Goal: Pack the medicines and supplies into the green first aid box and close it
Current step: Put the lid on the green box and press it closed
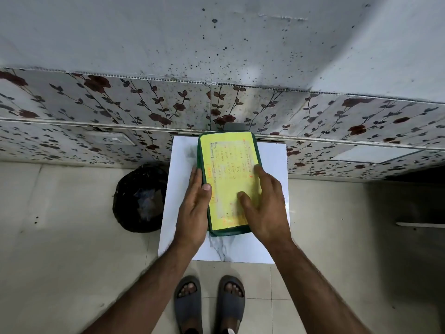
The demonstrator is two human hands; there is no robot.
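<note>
Two hands frame the whole business, but the biggest thing near the landmark, the green first aid box (228, 182), is the white marble-look table (269, 165) it sits on, which reaches out on every side of the box and stands against the flowered wall panel (120, 104) beyond the box's far end. To the left of the box and lower, on the floor, sits a black bin bag (139, 198). The box itself lies lid down and apparently shut, its yellow printed label (228, 169) facing up, with its long axis running straight away from the person, near end towards the sandalled feet (209, 302). No loose medicines or supplies show anywhere around the box, so packing looks finished and only the closing seems to remain. The left hand (195, 208) lies along the box's left edge, fingers straight and pressed together, thumb resting on the label. The right hand (265, 206) rests flat on the lid's near right part, fingers loosely spread, gripping nothing. Both hands touch the box about equally, flanking its long sides; any latch is hidden, so I cannot tell whether it has caught.
</note>
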